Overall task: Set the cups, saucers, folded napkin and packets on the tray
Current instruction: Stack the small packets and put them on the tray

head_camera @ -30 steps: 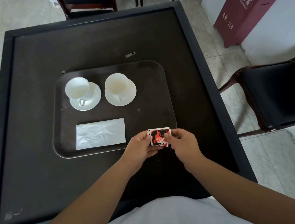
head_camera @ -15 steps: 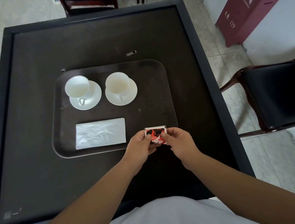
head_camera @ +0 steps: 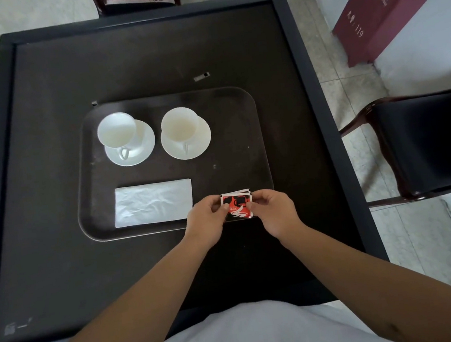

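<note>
black table (head_camera: 57,248), black chair (head_camera: 428,143), tiled floor (head_camera: 356,92)

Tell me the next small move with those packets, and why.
Probably lower the packets onto the tray right of the napkin and let go. Both hands, left and right, pinch them over the near rim; cups and saucers already sit on it.

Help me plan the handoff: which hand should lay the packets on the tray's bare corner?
Probably the right hand. Both hands pinch the packets, but the bare part of the tray lies on its side; the left hand sits beside the napkin.
</note>
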`<state>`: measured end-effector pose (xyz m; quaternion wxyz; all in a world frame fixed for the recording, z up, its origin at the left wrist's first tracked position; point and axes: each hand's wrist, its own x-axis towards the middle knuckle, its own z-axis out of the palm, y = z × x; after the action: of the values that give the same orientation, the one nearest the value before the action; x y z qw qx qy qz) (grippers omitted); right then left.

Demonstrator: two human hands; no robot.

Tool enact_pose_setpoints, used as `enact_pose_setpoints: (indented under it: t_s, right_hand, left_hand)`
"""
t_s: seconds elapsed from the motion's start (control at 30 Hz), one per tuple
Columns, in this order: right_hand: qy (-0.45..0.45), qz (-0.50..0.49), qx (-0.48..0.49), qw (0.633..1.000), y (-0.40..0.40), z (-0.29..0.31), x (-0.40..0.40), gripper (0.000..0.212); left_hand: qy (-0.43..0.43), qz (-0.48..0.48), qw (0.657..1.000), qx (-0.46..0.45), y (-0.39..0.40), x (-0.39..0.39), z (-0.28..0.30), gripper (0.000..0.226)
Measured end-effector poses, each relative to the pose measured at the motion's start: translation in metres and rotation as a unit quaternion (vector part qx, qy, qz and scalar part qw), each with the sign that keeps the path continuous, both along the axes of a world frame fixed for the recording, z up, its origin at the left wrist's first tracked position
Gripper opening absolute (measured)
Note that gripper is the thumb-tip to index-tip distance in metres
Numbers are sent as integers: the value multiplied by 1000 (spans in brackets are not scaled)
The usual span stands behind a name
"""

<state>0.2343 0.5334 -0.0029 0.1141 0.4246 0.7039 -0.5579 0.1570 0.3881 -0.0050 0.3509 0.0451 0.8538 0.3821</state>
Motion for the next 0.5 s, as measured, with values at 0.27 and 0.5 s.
enact_pose_setpoints:
  t_s: [0.27,0.5]
  right_hand:
    - [-2,141,112,984,11,-9,-22,44]
    - [-35,165,153,974,14,-20,-37,38]
  left_hand:
    - [7,-25,1000,-13,2,-19,-14,44]
    - [59,-57,996,-40,11,-28,-22,40]
